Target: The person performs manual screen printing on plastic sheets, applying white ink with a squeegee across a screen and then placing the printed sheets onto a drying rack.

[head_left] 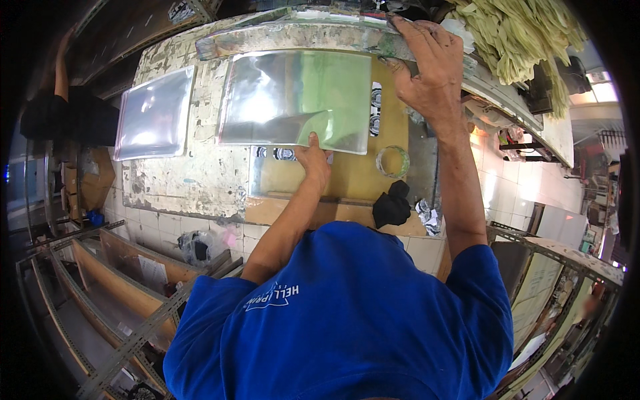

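Note:
My left hand (315, 163) pinches the near edge of a clear plastic sleeve (267, 100), thumb on top and fingers beneath. The glossy sleeve lies over a yellowish board (390, 143), where black-and-white printed patterns (376, 110) show past its right and near edges. My right hand (430, 70) grips the right end of a paint-stained wooden frame (300, 40), which is tilted up along the far side of the board. Further left rests a stack of clear sleeves (153, 113) on the worn, paint-marked table (180, 183).
A tape roll (406, 163), a black cloth (392, 205) and crumpled paper (428, 218) lie near the board's right front. Pale yellow strips (520, 37) hang at far right. Metal-framed racks (120, 267) flank me. Another person's arm (61, 70) shows at far left.

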`<state>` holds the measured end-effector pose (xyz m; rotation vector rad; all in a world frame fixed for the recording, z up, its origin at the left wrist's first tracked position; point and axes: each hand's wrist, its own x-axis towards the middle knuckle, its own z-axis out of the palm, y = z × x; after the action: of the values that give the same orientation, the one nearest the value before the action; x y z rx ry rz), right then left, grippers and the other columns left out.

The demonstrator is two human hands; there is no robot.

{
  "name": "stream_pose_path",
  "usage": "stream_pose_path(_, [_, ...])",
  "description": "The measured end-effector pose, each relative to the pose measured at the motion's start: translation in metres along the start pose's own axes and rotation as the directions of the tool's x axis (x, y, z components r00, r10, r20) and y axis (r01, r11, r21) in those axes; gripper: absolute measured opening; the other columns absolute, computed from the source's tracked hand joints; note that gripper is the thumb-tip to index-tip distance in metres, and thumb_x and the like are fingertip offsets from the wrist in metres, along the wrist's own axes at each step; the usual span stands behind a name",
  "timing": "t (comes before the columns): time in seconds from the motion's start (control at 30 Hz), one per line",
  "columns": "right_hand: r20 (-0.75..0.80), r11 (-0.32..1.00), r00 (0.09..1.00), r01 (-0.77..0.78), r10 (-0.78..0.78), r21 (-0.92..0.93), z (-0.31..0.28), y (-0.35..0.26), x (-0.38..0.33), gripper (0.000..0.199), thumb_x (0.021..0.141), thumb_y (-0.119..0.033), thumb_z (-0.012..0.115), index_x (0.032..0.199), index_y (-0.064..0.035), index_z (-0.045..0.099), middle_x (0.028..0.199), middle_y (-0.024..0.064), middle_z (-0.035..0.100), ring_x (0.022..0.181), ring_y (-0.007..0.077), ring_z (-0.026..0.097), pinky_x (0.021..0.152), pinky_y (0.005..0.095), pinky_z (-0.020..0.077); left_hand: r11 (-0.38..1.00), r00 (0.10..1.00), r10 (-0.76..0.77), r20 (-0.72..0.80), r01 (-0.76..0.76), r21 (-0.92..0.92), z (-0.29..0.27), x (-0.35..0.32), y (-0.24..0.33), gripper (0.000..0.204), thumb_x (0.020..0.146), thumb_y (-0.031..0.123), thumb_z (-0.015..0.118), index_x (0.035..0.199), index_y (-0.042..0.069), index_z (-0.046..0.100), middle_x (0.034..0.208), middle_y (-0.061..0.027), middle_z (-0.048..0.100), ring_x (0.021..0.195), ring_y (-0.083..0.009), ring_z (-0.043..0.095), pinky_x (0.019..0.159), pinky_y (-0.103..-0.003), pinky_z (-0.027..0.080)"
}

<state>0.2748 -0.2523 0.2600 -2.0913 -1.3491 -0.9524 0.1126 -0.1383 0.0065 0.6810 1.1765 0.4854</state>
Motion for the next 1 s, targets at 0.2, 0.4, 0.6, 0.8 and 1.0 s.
stream_pose_path(0.2, [0.005, 1.000, 1.000, -0.024, 0.023, 0.018, 0.001, -0.003, -0.002, 0.062, 0.067, -0.009, 0.078, 0.128, -0.0064, 0.066, 0.114, 0.0080, 0.071, 0.111, 0.0288, 0.062, 0.095, 0.0424, 0.0406, 0.993, 0.990, -0.114, 0.079, 0.112, 0.031, -0.012, -0.001, 0.010, 0.057, 0.100, 0.041, 0.065, 0.134, 0.001, 0.045, 0.116, -0.0174, 0.063, 0.102, -0.0267, 0.066, 0.074, -0.042, 0.060])
stream_pose_path(0.4, [0.016, 1.000, 1.000, -0.019, 0.020, -0.007, -0.001, 0.004, 0.002, 0.066, 0.065, -0.007, 0.077, 0.129, -0.0064, 0.066, 0.112, 0.0095, 0.072, 0.111, 0.0291, 0.063, 0.094, 0.0428, 0.0418, 0.710, 0.839, -0.417, 0.348, 0.062, 0.702, -0.037, -0.028, 0.102, 0.043, 0.097, 0.039, 0.069, 0.103, -0.003, 0.067, 0.080, -0.0129, 0.070, 0.068, -0.0234, 0.070, 0.059, -0.035, 0.056])
stream_pose_path(0.6, [0.053, 0.997, 0.996, -0.075, 0.076, -0.011, -0.005, 0.010, 0.022, 0.065, 0.063, -0.006, 0.077, 0.128, -0.0069, 0.068, 0.114, 0.0097, 0.072, 0.111, 0.0290, 0.063, 0.094, 0.0416, 0.0430, -0.028, 0.460, 0.331, 0.824, -0.868, 0.496, 0.056, 0.094, 0.126, 0.026, 0.094, 0.019, 0.065, 0.119, 0.010, 0.069, 0.107, -0.0143, 0.073, 0.096, -0.0365, 0.070, 0.081, -0.044, 0.055])
stream_pose_path(0.8, [0.051, 1.000, 0.999, -0.004, 0.005, -0.019, -0.007, 0.018, 0.030, 0.065, 0.064, -0.011, 0.079, 0.128, -0.0064, 0.068, 0.117, 0.0096, 0.072, 0.111, 0.0298, 0.064, 0.095, 0.0412, 0.0438, -0.714, 0.310, 0.090, 0.946, -0.643, 0.279, 0.138, 0.214, 0.154, 0.045, 0.091, 0.033, 0.063, 0.129, 0.008, 0.063, 0.129, -0.0149, 0.066, 0.116, -0.0361, 0.063, 0.098, -0.050, 0.048])
stream_pose_path(1.0, [-0.059, 1.000, 0.998, -0.026, 0.025, -0.015, 0.000, 0.014, 0.044, 0.052, 0.065, -0.010, 0.082, 0.114, 0.0018, 0.069, 0.099, 0.0142, 0.071, 0.094, 0.0305, 0.066, 0.082, 0.0411, 0.0484, -0.650, 0.430, -0.136, 0.893, -0.719, 0.247, 0.154, 0.227, 0.163, 0.045, 0.091, 0.033, 0.064, 0.129, 0.009, 0.063, 0.129, -0.0134, 0.067, 0.117, -0.0336, 0.063, 0.099, -0.048, 0.048])
